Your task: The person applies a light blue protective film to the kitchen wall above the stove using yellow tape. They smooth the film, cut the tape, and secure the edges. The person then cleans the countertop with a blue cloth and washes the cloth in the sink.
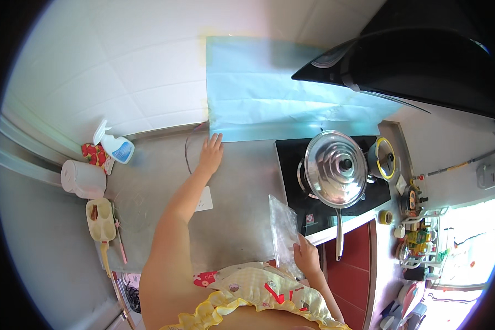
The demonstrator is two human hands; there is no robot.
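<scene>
Runs rightward: spray bottle [119, 148] on counter [239, 170], plastic bag [282, 225] beside hob [325, 218], then lidded pan [335, 170] and, apparently, pot [384, 159] on hob.

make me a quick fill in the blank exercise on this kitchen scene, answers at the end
The clear plastic is held in the person's ____ hand. The left hand is at the lower ____ corner of the wall sheet. That sheet is coloured ____. The knob on the shiny lid is coloured ____.

Missing words: right; left; blue; black.
</scene>
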